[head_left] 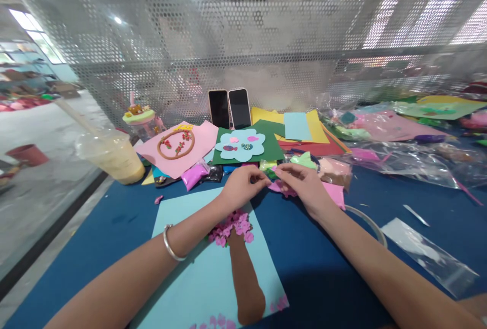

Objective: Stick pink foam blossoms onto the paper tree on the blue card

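My left hand (246, 185) is closed in a pinch above the top edge of a light blue sheet (190, 248), a silver bangle on its wrist. Facing it, my right hand (302, 185) also pinches, its fingertips close to the left ones. Anything between the fingers is too small to make out. Pink clay (283, 188) shows just behind and below the fingertips, partly covered by my right hand. On the blue sheet is a brown tree trunk (245, 278), with pink clay blossoms (239, 223) at its top and more pink bits along the bottom edge.
Behind the hands lie a green card with a blue flower shape (240, 145), a pink card with a brown ring (176, 145) and clay packets (195, 174). Two phones (239, 108) lean upright. A drink cup (114, 159) stands left; a tape roll (369, 222) and plastic bag (426, 253) lie right.
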Available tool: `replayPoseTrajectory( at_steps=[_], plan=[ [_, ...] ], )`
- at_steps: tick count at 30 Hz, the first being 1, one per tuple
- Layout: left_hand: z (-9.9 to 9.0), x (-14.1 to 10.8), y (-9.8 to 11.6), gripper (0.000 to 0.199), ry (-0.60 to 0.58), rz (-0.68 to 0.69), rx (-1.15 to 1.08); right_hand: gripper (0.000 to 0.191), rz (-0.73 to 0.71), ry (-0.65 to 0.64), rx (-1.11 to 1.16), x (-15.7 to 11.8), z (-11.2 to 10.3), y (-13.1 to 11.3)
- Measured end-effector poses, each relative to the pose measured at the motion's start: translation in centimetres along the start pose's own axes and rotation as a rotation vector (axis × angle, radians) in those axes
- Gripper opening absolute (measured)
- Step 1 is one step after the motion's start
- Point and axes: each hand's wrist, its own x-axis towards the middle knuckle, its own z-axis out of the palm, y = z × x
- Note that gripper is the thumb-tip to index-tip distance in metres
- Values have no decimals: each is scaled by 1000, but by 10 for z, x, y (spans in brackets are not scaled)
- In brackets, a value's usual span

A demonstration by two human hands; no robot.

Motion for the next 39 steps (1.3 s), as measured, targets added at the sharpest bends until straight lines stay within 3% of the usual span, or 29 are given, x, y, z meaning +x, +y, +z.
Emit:
replayPoseTrajectory(
  at_steps=[3,7,11,21,34,39],
  plan=[
    [-7,0,4,30,16,-75,-242,38,4,24,19,0,-1,0],
    [-17,-1,15,23,36,-238,-513,40,12,66,68,1,-2,0],
    [-22,-3,24,30,32,-283,-680,39,0,91,105,3,-4,0],
    [-24,-8,37,31,71,-246,-714,23,-216,89,-149,3,-7,-4],
    [-16,-7,31,38,44,-255,-739,21,-332,139,-247,1,-8,-2],
    [-16,-10,36,36,85,-153,-607,20,-349,141,-268,-1,-7,-5]
  ],
)
